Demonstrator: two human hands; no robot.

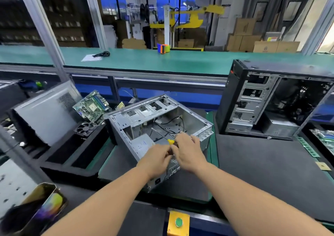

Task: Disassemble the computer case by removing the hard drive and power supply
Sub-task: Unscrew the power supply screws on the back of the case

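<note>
Grey steel computer case (pixel 159 120) lies open on the worktop (pixel 262 163); a yellow-handled screwdriver (pixel 167 139) is gripped by both hands, left (pixel 158 157) and right (pixel 188 150). Power-supply screws are judged next.

screwdriver (pixel 167 139) handle: mostly hidden by hands | second case (pixel 274 101): cut off right

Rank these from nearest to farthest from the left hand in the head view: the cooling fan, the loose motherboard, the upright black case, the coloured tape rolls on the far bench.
From the left hand:
1. Cooling fan, to its left, beside the open case.
2. Loose motherboard, left and further back, just behind the fan.
3. Upright black case, away on the right side.
4. Coloured tape rolls, far back on the green bench.
</note>
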